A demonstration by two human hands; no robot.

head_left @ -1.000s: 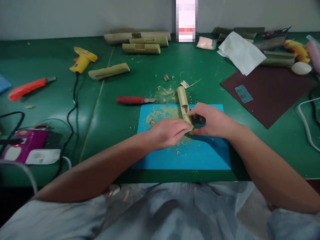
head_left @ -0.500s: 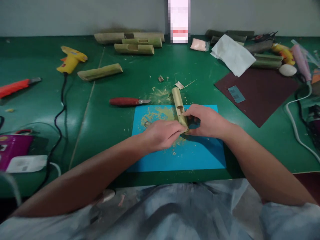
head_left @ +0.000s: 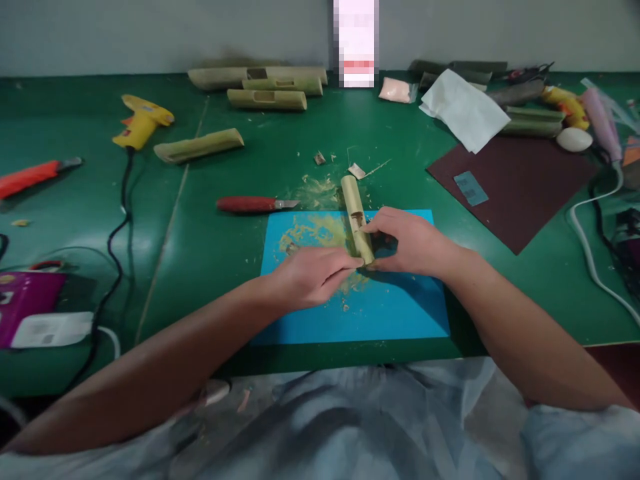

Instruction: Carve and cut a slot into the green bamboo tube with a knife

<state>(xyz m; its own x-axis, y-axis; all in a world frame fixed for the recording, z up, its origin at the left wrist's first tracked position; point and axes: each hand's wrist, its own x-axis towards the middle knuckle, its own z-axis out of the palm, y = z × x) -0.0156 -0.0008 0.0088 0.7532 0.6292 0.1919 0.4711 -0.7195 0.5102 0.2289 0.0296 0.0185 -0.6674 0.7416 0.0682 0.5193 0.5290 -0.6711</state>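
Observation:
A short pale bamboo tube [head_left: 354, 203] with a cut notch lies across the far edge of a blue mat [head_left: 380, 307] dusted with shavings. My right hand [head_left: 413, 241] is closed round the tube's near end, thumb by the notch. My left hand [head_left: 310, 275] rests on the mat with its fingertips pinched against the tube's near end. A red-handled knife [head_left: 250, 204] lies on the green table [head_left: 210, 233] just left of the mat, apart from both hands.
Several cut bamboo pieces [head_left: 265, 99] lie at the back. A yellow glue gun [head_left: 140, 121] with its black cord and an orange utility knife [head_left: 30, 177] are at left. Dark sandpaper [head_left: 515, 183], white paper [head_left: 465, 107], an egg-like object [head_left: 575, 139] and cables sit at right.
My left hand has drawn back slightly, its fingers now at the tube's tip instead of over it. The camera view shifted a little; the right hand holds steady.

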